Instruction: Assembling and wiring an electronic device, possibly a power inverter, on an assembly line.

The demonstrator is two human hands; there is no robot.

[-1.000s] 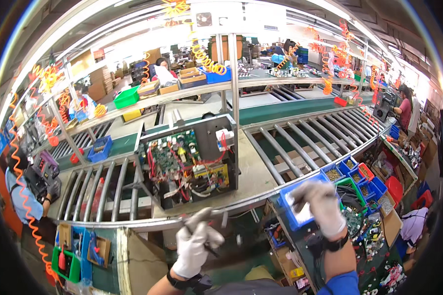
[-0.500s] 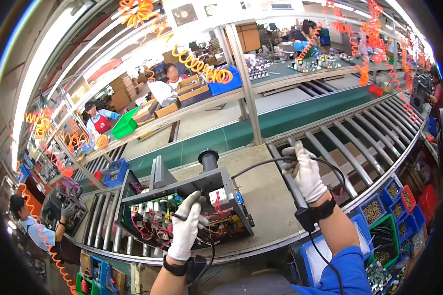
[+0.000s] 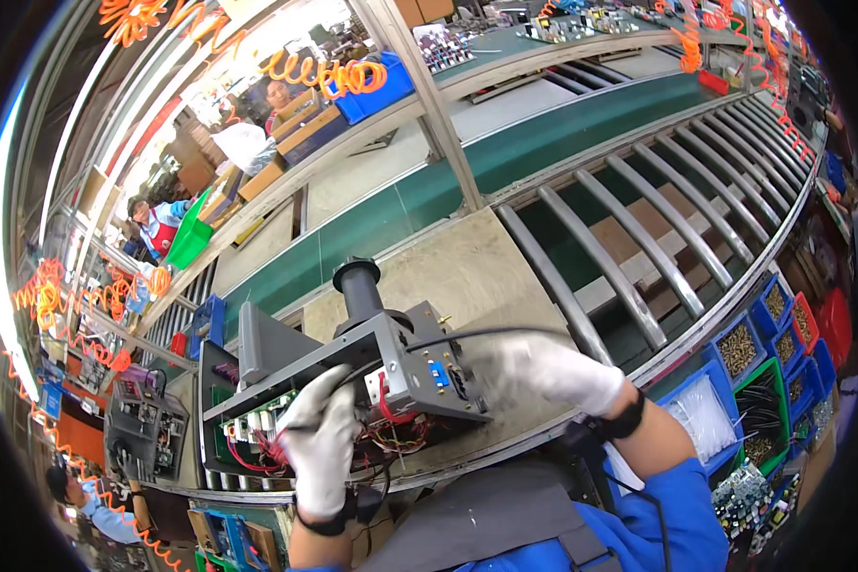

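Observation:
A grey metal chassis (image 3: pixel 353 345) with circuit boards and red wires stands tilted in front of me, a black cylinder (image 3: pixel 359 291) rising from its top. In a white glove, my left hand (image 3: pixel 320 440) is at its open near side, fingers closed on a black cable (image 3: pixel 467 334). That cable arches over the chassis's right end toward my right hand (image 3: pixel 555 374). My right hand, also gloved, is close beside the chassis's right end panel, near its blue connector (image 3: pixel 439 374). Its fingers are smeared by motion, so its grip is unclear.
Metal rollers (image 3: pixel 629 253) extend to the right of the work board (image 3: pixel 467 257). A green conveyor belt (image 3: pixel 534 162) runs behind. Blue bins of small parts (image 3: pixel 737 348) are at the right. Another opened unit (image 3: pixel 148 434) sits at the left, near a co-worker (image 3: pixel 91 500).
My right hand has come down and left from over the rollers to the chassis's right end. My left hand has stayed at the chassis's near side. The whole view has shifted.

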